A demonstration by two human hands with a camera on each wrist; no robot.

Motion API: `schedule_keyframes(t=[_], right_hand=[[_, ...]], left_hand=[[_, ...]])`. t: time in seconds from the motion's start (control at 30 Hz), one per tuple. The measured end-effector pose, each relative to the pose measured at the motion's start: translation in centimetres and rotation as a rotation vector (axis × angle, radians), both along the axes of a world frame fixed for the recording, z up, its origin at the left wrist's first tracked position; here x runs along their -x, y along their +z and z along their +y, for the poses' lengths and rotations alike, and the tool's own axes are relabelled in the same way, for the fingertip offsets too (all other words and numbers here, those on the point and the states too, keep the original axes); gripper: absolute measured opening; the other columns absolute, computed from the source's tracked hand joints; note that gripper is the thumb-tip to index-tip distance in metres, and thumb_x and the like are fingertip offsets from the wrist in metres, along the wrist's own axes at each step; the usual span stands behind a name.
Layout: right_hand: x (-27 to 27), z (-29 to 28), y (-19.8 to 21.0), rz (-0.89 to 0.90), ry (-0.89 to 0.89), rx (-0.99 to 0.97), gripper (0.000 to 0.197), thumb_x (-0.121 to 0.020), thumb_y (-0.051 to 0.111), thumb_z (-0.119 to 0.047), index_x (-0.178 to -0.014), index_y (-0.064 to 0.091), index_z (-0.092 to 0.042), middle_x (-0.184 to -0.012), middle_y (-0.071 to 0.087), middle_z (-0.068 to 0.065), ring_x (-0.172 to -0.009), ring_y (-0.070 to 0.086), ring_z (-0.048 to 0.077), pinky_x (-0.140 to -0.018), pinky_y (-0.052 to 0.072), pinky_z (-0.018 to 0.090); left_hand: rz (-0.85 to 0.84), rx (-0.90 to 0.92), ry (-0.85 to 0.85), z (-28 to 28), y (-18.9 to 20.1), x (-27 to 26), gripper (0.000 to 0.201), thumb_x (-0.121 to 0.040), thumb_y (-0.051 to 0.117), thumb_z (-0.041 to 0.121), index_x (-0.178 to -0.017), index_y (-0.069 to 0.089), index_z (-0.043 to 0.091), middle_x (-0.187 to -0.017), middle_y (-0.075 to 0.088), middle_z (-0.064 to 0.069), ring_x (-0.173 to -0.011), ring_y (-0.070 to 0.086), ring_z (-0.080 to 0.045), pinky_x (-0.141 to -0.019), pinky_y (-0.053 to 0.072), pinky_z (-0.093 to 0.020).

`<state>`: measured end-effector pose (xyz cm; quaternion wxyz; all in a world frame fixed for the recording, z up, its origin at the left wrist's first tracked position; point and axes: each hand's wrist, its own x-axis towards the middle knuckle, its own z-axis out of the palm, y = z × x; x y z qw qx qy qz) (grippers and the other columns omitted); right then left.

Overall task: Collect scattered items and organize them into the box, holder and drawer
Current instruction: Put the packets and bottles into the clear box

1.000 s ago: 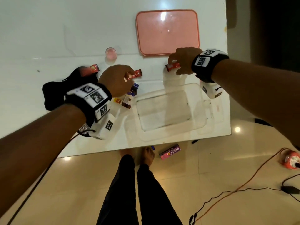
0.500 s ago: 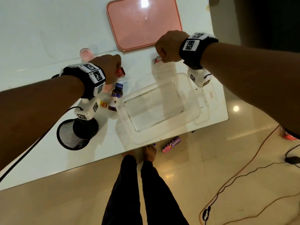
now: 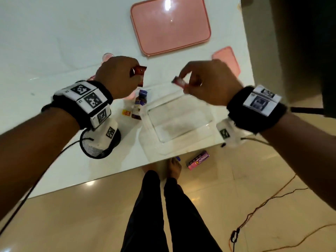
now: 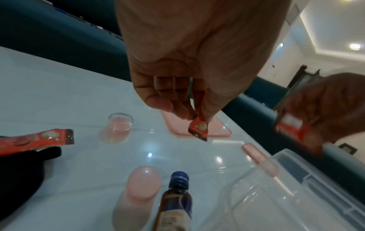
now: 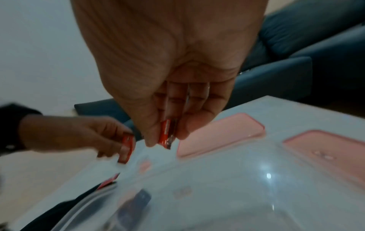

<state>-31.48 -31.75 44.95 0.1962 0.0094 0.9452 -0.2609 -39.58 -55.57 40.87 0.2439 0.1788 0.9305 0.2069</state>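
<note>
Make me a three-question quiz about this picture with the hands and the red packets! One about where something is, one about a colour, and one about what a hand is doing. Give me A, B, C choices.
1. Where is the small brown bottle?
A. Inside the clear box
B. On the table, left of the clear box
C. On the floor

2. What colour is the big lid?
A. Pink
B. Green
C. Black

3. What is the left hand doing?
A. Lying flat and empty
B. Pinching a red packet
C. Gripping the bottle

Answers: 1 B, the bottle stands just outside the box wall. 2 A, the lid is plainly pink. 3 B, thumb and fingers pinch the packet.
</note>
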Motion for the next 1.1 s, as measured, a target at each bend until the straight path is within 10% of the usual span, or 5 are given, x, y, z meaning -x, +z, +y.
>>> schedule_keyframes(t=[0.47, 0.83, 1.1], right_hand=[[-4.5, -7.6, -7.5, -0.467, -0.078, 0.14, 0.044, -0.087, 0.066, -0.029, -0.129, 0.052, -0.03, -0.108, 0.067, 0.001, -0.086, 0.067, 0.023, -0.081, 0.059, 0.04], [-7.4, -6.3, -3.5, -0.512, -0.03, 0.471, 0.01, -0.09, 0.064, -0.017, -0.096, 0.071, -0.013, -0.087, 0.075, 0.006, -0.081, 0.072, 0.019, -0.074, 0.061, 0.033], [-4.1, -5.2, -7.1, -0.549, -0.047, 0.122, 0.021, -0.087, 0.063, -0.027, -0.079, 0.074, -0.011, -0.077, 0.076, 0.002, -0.078, 0.072, 0.019, -0.082, 0.06, 0.039]], left_hand=[[-0.163, -0.188, 0.422, -0.6, 0.9, -13.4, 0.022, -0.081, 0.074, 0.025, -0.102, 0.072, 0.021, -0.091, 0.07, 0.004, -0.083, 0.063, -0.015, -0.077, 0.045, -0.024], [-0.245, -0.336, 0.55, 0.6, 0.0, -15.2, 0.032, -0.072, 0.081, 0.026, -0.091, 0.056, 0.026, -0.072, 0.068, 0.003, -0.064, 0.063, -0.009, -0.057, 0.048, -0.029], [-0.167, -0.336, 0.655, -1.1, -0.4, -14.7, 0.033, -0.077, 0.079, 0.036, -0.099, 0.057, 0.025, -0.088, 0.065, -0.003, -0.063, 0.054, -0.007, -0.059, 0.045, -0.021]])
